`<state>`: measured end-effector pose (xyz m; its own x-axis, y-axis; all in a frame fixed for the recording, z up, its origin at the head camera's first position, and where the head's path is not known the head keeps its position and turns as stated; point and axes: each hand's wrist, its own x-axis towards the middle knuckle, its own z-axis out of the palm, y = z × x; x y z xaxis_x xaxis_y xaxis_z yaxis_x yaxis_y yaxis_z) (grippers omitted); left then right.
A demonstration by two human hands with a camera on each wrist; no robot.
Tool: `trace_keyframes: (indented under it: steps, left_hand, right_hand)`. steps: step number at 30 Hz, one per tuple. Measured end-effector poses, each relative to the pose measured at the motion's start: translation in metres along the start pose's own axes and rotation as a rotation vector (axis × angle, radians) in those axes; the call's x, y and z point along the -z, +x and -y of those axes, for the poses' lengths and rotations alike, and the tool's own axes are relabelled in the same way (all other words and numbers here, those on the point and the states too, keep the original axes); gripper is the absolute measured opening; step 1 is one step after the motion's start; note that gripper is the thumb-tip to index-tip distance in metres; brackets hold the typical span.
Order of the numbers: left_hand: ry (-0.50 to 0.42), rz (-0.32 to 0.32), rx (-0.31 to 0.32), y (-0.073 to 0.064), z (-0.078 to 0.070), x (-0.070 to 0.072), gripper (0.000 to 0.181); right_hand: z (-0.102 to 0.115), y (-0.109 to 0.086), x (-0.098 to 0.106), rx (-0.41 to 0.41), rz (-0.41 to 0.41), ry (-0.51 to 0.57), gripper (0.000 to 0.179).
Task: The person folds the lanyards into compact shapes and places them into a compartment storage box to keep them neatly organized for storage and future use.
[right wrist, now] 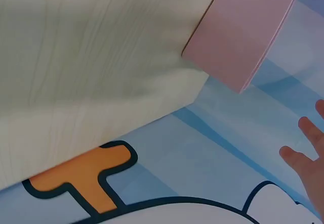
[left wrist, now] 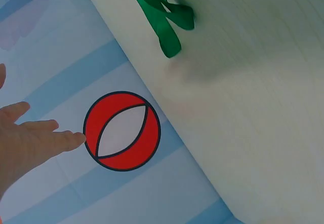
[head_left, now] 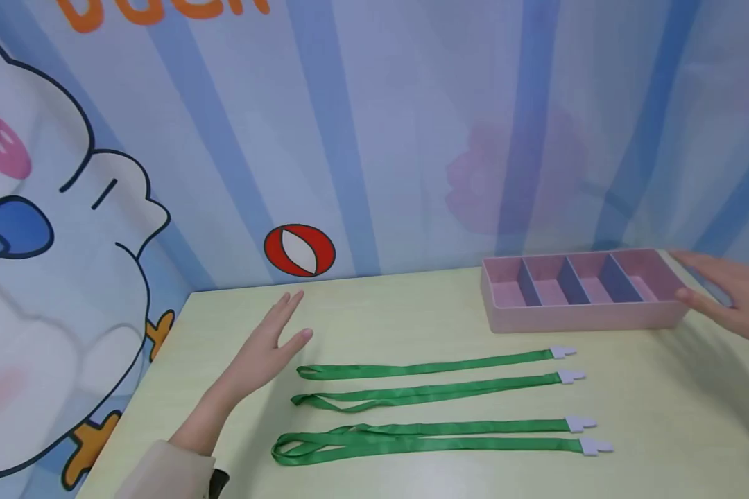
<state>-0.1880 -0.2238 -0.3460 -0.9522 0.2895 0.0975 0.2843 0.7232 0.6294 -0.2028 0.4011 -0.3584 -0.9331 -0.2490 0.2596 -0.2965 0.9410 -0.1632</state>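
My left hand (head_left: 259,353) hovers at the table's left with fingers extended and holds nothing; the left wrist view shows its spread fingers too. Just right of it lie the looped ends of several green lanyards (head_left: 449,445), laid in rows with white clips (head_left: 589,445) pointing right. At the back right sits a pink box (head_left: 580,319) with compartments split by blue-grey dividers. Beside the box's right end is my right hand (head_left: 733,287), its fingertips overlapping the corner in the head view. In the right wrist view, that hand's spread fingers (right wrist: 298,160) appear apart from the box.
A pale wood-grain table (head_left: 387,308) carries everything. Behind it stands a blue striped backdrop (head_left: 399,138) printed with cartoon figures and a red-and-white ball (head_left: 299,250). The table's left edge runs along this printed sheet.
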Motion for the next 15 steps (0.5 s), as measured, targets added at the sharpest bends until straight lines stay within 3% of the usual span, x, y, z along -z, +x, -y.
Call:
trace_keyframes:
  steps: [3,6,8,11,15]
  left_hand:
    - [-0.060,-0.008,0.019,0.007,-0.006,-0.010,0.063]
    - [-0.110,-0.080,0.026,0.015,-0.010,-0.020,0.056]
    - [-0.154,-0.144,0.032,0.020,-0.013,-0.024,0.051]
    - [-0.238,-0.203,0.054,0.027,-0.018,-0.031,0.047]
    - [-0.304,-0.203,0.068,0.038,-0.025,-0.043,0.045]
  right_hand:
    - [0.000,-0.001,-0.002,-0.011,-0.086,0.036,0.070]
    - [-0.005,-0.001,-0.005,-0.019,-0.148,0.020,0.065]
    - [-0.018,0.002,-0.013,-0.049,-0.138,-0.001,0.065]
    - [-0.073,0.013,-0.050,-0.130,-0.110,-0.037,0.071]
    - [-0.147,0.026,-0.102,-0.208,-0.100,-0.047,0.079]
